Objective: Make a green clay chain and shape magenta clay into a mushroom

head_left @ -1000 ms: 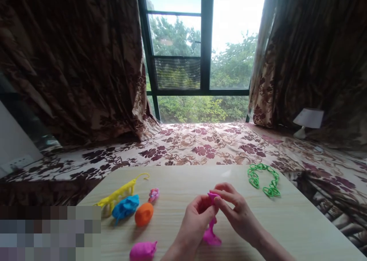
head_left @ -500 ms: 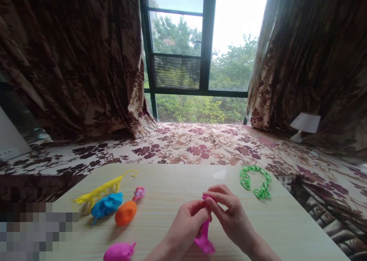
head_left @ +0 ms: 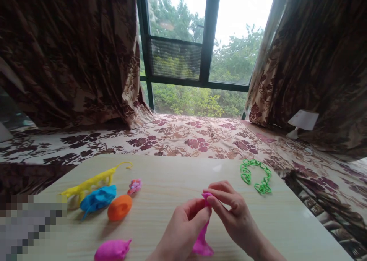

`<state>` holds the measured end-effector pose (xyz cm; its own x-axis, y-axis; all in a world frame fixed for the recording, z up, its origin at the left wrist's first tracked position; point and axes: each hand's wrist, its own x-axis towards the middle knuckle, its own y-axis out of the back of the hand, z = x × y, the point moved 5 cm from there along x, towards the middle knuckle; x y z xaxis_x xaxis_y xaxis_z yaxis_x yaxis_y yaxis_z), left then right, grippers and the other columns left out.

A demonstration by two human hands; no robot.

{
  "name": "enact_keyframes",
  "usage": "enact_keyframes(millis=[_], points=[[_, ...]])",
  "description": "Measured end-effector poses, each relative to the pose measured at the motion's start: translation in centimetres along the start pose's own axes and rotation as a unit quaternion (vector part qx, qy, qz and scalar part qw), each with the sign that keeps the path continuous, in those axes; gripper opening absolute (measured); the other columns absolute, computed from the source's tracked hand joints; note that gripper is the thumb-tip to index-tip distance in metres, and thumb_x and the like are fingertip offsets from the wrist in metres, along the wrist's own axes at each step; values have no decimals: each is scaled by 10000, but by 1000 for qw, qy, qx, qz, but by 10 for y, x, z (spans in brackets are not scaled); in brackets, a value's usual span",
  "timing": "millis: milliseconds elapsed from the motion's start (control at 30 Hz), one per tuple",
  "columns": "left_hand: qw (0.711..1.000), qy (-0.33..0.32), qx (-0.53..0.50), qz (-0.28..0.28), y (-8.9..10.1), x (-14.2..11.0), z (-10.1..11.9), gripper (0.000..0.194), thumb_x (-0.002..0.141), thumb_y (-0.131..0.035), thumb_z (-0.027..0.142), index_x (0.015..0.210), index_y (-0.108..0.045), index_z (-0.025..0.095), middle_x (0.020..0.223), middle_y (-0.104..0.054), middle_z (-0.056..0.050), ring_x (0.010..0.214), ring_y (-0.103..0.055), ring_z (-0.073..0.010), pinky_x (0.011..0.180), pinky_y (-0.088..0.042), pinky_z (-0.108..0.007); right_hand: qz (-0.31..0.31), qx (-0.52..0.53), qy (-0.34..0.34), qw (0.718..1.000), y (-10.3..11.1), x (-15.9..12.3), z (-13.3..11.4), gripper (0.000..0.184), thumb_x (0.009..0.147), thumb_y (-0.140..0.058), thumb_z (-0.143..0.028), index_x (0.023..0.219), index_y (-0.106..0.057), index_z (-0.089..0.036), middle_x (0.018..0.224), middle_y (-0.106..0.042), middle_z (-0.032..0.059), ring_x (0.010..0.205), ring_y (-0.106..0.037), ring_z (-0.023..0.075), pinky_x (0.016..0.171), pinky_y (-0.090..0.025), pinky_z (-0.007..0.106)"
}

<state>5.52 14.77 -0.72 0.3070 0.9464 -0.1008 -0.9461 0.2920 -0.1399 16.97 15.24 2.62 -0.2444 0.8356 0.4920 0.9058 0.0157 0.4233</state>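
Observation:
A flattened strip of pink modelling clay (head_left: 203,241) hangs between my hands over the pale wooden table (head_left: 174,173). My left hand (head_left: 186,224) pinches it between thumb and fingers on the left side. The thumb and fingertips of my right hand (head_left: 231,207) press on its upper end, where a small pink tip pokes out. Below my fingers the strip widens and its lower end seems to reach down near the tabletop. My fingers cover its middle.
On the left lie a yellow clay shape with legs (head_left: 90,182), a blue lump (head_left: 98,198), an orange lump (head_left: 119,207), a small pink-and-white piece (head_left: 134,186) and a pink lump (head_left: 112,250). A green ring chain (head_left: 256,176) lies at the right. A lamp (head_left: 303,120) stands beyond.
The view has tipped slightly down and shifted right. My fingers still pinch the pink clay, and a little more of its upper tip shows between them.

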Motion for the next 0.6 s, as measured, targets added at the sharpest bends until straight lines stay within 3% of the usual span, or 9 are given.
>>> enact_keyframes(millis=[133,300,600], points=[[997,54,-6,-64,-1,-1,-5,424,751,-502,526,654,-582,121,525,-420,41,457,-292,-53,434,-201,-197,-18,23,-20,999,-2,0,3,213,867,-484,-245,973,-667,-221,876,-591,49,848,-531,169,764,-446,303],[998,53,0,-41,4,0,-8,378,728,-540,510,706,-599,137,564,-457,37,478,-332,-62,441,-225,-195,-29,47,-48,997,-1,-1,8,241,878,-464,-274,1014,-653,-215,926,-592,57,881,-540,170,766,-457,299],[996,90,-16,-17,4,2,-16,381,700,-568,500,722,-616,123,542,-483,24,464,-380,-73,451,-295,-198,4,61,-24,998,-3,-1,15,205,859,-504,-274,941,-685,-226,855,-632,53,874,-544,180,778,-453,318]])
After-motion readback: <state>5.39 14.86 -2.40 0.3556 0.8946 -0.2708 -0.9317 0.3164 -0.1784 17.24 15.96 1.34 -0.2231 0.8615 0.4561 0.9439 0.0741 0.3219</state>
